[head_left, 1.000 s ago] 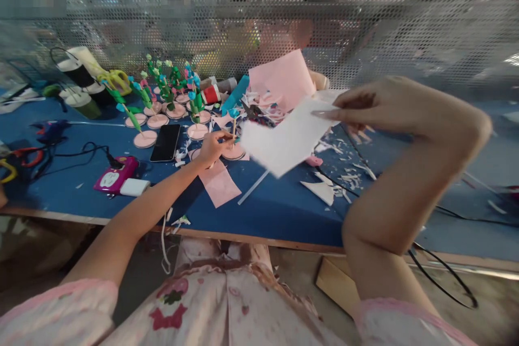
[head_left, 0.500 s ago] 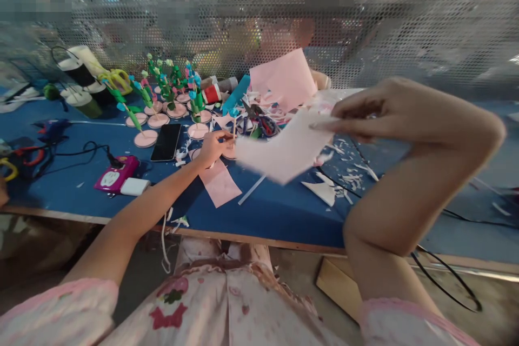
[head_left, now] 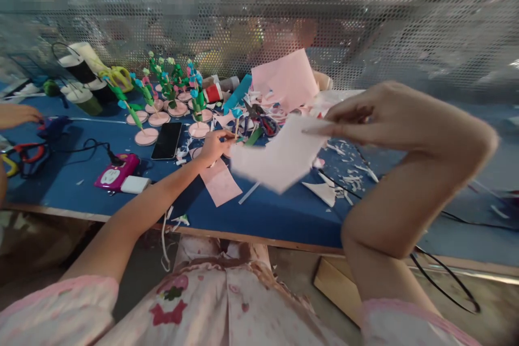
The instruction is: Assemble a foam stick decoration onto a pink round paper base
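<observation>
My right hand [head_left: 377, 113] is raised above the blue table [head_left: 284, 211] and pinches a white sheet of paper [head_left: 279, 154], which hangs blurred below its fingertips. My left hand [head_left: 213, 146] reaches forward and is closed on a thin wooden stick [head_left: 236, 128] with a blue tip, standing on a pink round base beside a pink paper piece [head_left: 219, 181]. Several more stick flowers on pink discs [head_left: 162, 94] stand behind it.
A black phone [head_left: 166, 140], a pink device [head_left: 115, 172] with a cable, tape rolls [head_left: 81, 84], a large pink sheet [head_left: 284, 81] and paper scraps [head_left: 348, 167] lie on the table. Another person's hand [head_left: 16, 115] rests at the far left. A perforated screen closes the back.
My right hand lowered the white sheet slightly toward the left. Another person's hand came into view at the far left. My left hand stays on the stick.
</observation>
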`<control>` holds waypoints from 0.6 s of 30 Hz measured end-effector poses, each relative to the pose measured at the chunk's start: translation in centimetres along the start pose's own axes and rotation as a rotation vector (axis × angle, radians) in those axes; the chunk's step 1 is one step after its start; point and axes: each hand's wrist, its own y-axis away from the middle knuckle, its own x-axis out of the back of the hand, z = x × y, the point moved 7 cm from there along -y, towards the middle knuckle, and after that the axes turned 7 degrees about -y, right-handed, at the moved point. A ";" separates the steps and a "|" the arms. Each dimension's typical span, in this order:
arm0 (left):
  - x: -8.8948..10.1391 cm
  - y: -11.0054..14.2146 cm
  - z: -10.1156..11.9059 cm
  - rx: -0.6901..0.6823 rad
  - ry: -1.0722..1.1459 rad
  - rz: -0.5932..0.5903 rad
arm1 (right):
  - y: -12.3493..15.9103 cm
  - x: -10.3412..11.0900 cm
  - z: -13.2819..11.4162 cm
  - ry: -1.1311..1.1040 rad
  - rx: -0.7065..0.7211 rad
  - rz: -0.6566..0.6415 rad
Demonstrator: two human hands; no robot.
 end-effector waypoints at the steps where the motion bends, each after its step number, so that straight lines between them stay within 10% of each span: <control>1: -0.1 0.0 0.0 -0.004 0.008 -0.010 | 0.2 0.5 0.2 -0.009 -0.018 0.055; 12: 0.0 0.0 0.0 -0.041 -0.018 0.014 | 1.2 3.8 6.7 -0.100 -0.403 0.507; 18: 0.1 -0.1 0.1 -0.054 -0.030 0.028 | -7.1 -2.7 7.4 -0.353 -0.359 0.601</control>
